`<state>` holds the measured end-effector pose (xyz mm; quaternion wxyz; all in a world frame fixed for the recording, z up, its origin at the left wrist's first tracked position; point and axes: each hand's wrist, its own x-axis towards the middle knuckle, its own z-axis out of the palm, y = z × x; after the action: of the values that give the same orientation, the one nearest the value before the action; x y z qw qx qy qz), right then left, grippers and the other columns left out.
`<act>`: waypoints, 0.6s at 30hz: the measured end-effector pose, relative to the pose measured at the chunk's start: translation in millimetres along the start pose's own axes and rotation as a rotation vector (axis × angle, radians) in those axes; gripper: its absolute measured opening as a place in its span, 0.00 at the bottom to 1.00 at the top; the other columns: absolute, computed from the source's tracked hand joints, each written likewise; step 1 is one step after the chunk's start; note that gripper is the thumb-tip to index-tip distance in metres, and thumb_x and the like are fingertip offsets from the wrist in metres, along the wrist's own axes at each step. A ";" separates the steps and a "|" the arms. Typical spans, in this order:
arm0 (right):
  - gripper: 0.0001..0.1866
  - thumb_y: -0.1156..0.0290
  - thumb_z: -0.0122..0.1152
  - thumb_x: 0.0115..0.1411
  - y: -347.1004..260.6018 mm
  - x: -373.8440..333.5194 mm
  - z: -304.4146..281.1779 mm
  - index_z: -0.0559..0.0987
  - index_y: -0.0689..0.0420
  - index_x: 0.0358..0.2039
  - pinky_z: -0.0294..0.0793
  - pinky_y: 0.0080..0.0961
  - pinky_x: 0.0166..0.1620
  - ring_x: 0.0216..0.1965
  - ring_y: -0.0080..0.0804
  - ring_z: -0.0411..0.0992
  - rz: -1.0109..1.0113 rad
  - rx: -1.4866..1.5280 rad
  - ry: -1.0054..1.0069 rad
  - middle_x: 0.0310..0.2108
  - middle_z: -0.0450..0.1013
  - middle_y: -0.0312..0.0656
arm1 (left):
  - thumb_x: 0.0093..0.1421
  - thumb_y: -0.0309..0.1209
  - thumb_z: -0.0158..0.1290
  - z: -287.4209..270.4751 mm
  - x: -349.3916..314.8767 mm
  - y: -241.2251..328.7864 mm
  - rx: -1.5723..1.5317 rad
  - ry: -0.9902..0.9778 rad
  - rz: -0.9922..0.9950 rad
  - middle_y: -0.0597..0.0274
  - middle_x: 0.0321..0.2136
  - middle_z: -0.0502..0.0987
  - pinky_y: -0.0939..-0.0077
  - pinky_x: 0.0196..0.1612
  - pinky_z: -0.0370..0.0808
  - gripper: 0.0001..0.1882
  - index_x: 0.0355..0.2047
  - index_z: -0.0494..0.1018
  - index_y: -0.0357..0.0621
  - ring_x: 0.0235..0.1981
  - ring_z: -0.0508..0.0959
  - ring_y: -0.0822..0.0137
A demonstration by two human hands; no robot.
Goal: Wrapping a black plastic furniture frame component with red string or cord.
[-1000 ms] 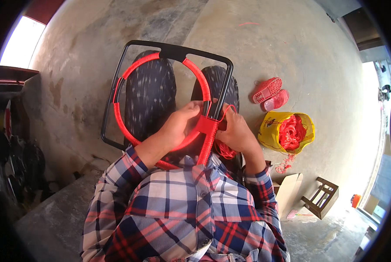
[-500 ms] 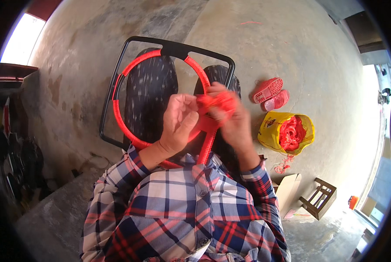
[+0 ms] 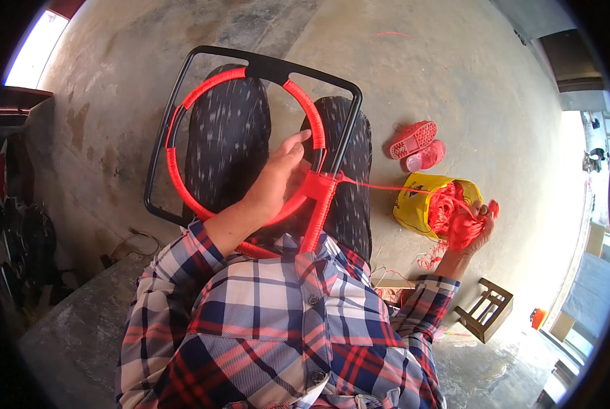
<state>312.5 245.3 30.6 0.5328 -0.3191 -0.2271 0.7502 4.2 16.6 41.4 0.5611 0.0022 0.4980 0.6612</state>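
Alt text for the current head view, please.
The right hand grips a bundle of red cord by a yellow bag, a strand stretching to a black frame with a red-wrapped ring over the legs. The left hand is at the ring.

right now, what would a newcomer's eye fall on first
First, the black frame with its red-wrapped ring, lying over the person's knees. Then the bundle of red cord in the right hand's grip by the yellow container, with a red strand running to the frame. Beyond the container, red shoes lie on the floor.
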 end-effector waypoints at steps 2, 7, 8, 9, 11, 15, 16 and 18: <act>0.06 0.67 0.55 0.58 1.8 4.8 -23.3 0.73 0.56 0.32 0.67 0.15 0.26 0.20 0.21 0.62 0.038 0.128 -0.082 0.23 0.69 0.34 | 0.66 0.42 0.36 0.9 1.2 0.6 -0.029 -0.065 0.014 0.63 0.30 0.73 0.80 0.34 0.70 0.24 0.58 0.59 0.45 0.30 0.73 0.73; 0.15 0.72 0.53 0.58 85.0 -26.8 30.3 0.72 0.63 0.45 0.57 0.15 0.19 0.15 0.14 0.58 0.256 -0.690 -0.328 0.16 0.62 0.28 | 0.61 0.35 0.38 -0.9 4.1 -3.0 -0.129 -0.269 -0.028 0.51 0.42 0.75 0.70 0.50 0.72 0.23 0.53 0.62 0.33 0.42 0.77 0.63; 0.20 0.74 0.57 0.56 102.1 -43.5 56.0 0.71 0.60 0.51 0.60 0.14 0.21 0.17 0.14 0.61 0.330 -0.633 -0.377 0.18 0.65 0.27 | 0.61 0.35 0.38 -2.9 5.3 -4.3 -0.113 -0.270 -0.032 0.51 0.42 0.75 0.70 0.50 0.72 0.23 0.53 0.62 0.33 0.42 0.77 0.63; 0.21 0.76 0.60 0.54 111.0 -54.8 75.6 0.73 0.56 0.50 0.62 0.13 0.22 0.18 0.14 0.63 0.438 -0.805 -0.450 0.19 0.67 0.27 | 0.59 0.34 0.38 -6.8 8.0 -7.6 -0.106 -0.304 -0.039 0.50 0.42 0.75 0.71 0.49 0.72 0.23 0.52 0.62 0.32 0.42 0.77 0.62; 0.16 0.72 0.63 0.55 119.2 -59.3 87.4 0.76 0.56 0.44 0.63 0.14 0.23 0.19 0.14 0.64 0.548 -0.927 -0.553 0.19 0.69 0.28 | 0.58 0.32 0.38 -12.1 11.3 -11.1 -0.088 -0.336 -0.044 0.49 0.43 0.74 0.71 0.49 0.72 0.23 0.51 0.63 0.31 0.42 0.77 0.62; 0.08 0.68 0.64 0.56 116.7 -43.2 66.7 0.75 0.56 0.25 0.63 0.15 0.23 0.19 0.15 0.65 0.357 -0.855 -0.505 0.18 0.70 0.29 | 0.55 0.30 0.38 -16.5 12.6 -12.7 0.000 -0.238 -0.077 0.49 0.37 0.77 0.73 0.36 0.76 0.19 0.44 0.67 0.33 0.35 0.79 0.62; 0.08 0.68 0.64 0.56 115.5 -46.5 67.9 0.75 0.56 0.25 0.63 0.15 0.23 0.19 0.15 0.65 0.358 -0.855 -0.508 0.18 0.70 0.29 | 0.55 0.30 0.38 -17.5 12.7 -11.8 0.057 -0.220 -0.116 0.49 0.35 0.77 0.74 0.30 0.76 0.16 0.41 0.68 0.35 0.31 0.79 0.63; 0.09 0.66 0.64 0.56 114.8 -55.8 68.7 0.75 0.56 0.25 0.63 0.16 0.23 0.19 0.16 0.65 0.414 -0.843 -0.445 0.17 0.69 0.30 | 0.55 0.29 0.39 -15.0 13.2 -8.5 0.037 -0.195 -0.124 0.51 0.32 0.77 0.74 0.25 0.74 0.12 0.37 0.67 0.38 0.29 0.79 0.64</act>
<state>200.6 154.8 13.4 0.1369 -0.3770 -0.5495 0.7330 -2.8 15.5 20.9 0.6464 0.0462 0.4525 0.6126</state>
